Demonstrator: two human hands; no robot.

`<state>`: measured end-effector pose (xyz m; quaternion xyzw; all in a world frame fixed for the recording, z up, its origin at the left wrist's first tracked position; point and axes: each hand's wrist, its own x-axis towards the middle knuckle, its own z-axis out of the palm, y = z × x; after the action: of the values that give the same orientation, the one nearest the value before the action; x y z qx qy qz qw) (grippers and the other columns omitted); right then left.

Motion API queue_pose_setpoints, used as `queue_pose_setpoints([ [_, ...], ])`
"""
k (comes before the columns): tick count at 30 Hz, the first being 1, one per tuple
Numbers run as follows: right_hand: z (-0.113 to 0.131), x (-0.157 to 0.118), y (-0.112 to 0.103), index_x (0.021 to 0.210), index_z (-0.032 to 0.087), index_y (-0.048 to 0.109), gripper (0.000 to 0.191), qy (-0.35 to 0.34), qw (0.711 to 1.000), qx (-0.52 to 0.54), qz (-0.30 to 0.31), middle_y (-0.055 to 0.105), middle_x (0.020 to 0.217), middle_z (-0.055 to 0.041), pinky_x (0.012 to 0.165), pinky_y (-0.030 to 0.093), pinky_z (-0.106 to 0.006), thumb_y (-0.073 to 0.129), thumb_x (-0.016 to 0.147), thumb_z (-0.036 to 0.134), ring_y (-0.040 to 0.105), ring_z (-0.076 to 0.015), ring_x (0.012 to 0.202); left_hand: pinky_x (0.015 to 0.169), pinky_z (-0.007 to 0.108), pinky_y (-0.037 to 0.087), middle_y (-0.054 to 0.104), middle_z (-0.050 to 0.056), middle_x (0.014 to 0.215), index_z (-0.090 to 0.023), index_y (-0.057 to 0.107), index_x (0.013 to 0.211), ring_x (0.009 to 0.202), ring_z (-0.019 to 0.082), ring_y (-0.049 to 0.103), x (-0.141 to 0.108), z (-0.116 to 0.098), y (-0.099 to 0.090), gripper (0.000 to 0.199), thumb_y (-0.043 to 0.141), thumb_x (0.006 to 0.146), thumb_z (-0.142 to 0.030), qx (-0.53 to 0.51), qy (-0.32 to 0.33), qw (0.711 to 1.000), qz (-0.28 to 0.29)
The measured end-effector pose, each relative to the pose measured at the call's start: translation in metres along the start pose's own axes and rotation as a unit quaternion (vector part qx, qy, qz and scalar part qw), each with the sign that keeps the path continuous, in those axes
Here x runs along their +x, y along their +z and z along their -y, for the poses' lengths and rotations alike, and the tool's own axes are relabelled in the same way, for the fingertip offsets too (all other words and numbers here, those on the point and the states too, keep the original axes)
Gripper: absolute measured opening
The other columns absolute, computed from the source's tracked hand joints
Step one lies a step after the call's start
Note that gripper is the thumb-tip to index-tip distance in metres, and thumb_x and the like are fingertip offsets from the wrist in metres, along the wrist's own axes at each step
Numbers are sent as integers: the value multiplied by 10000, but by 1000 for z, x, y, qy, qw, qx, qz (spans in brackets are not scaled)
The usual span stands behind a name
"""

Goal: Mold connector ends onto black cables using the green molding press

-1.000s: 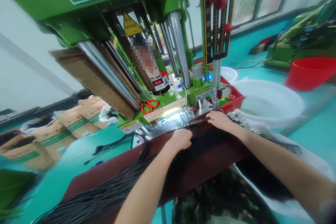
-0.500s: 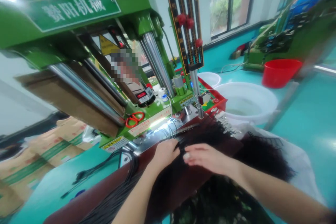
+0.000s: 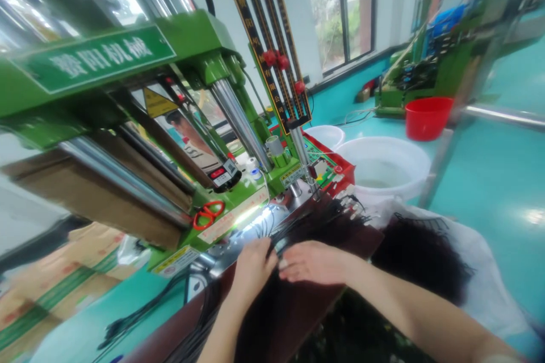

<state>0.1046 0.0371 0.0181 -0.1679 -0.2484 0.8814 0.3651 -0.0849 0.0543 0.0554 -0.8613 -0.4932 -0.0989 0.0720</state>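
My left hand is closed around thin black cables at the front edge of the press's metal plate. Just to its right, my right hand reaches across with fingers stretched out and held near the left fingertips. It lies over the dark cables, and I see nothing gripped in it. More black cables spread over the brown-red tabletop, with pale connectors at their far right end. A lit strip shines on the plate behind my hands.
The green press rises ahead, with orange-handled scissors on its base. White tubs and a red bucket stand to the right. A white sack holds black cables. Cartons lie at left. Another person is behind the press.
The view has shifted, so the press sits lower and further left. My hands stay close together at the plate's edge, the right one slightly nearer the left.
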Motion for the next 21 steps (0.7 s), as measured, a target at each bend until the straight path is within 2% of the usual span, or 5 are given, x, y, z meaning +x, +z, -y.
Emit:
queue_pose_setpoints([
  [6, 6, 21, -2, 930, 202, 592, 211, -194, 966, 152, -76, 643, 923, -26, 967, 330, -305, 586, 739, 291, 554, -151, 1005, 690, 327, 405, 594, 47, 725, -182, 519, 752, 753, 206, 557, 4, -8, -3, 140, 390, 805, -179, 61, 27, 998, 5],
  [12, 30, -7, 35, 1139, 254, 527, 375, -372, 928, 10, 5, 660, 800, -2, 939, 333, -400, 586, 769, 239, 590, -183, 914, 705, 367, 403, 609, 64, 755, -167, 561, 849, 786, 236, 540, -3, -12, 0, 181, 388, 796, -156, 62, 24, 998, 18],
  [17, 55, -24, 50, 999, 183, 611, 236, -359, 930, -80, -12, 674, 757, -46, 832, 401, -421, 572, 801, 305, 628, -216, 797, 814, 414, 417, 595, 99, 954, -142, 499, 1072, 934, 244, 528, -5, -28, 1, 306, 394, 785, -150, -110, 45, 993, -9],
  [19, 60, -26, 46, 974, 155, 624, 227, -334, 938, -94, -9, 677, 763, -67, 824, 405, -428, 557, 815, 302, 632, -229, 794, 855, 386, 417, 577, 105, 1037, -151, 439, 1149, 976, 219, 532, -4, -41, 0, 351, 404, 803, -200, -227, 34, 973, 4],
  [21, 63, -28, 40, 988, 135, 626, 239, -308, 946, -104, -2, 679, 771, -75, 841, 396, -427, 540, 828, 291, 633, -232, 798, 765, 316, 451, 612, 77, 923, -166, 468, 1077, 848, 179, 578, -5, -54, -2, 276, 377, 839, -270, -328, 5, 943, 54],
])
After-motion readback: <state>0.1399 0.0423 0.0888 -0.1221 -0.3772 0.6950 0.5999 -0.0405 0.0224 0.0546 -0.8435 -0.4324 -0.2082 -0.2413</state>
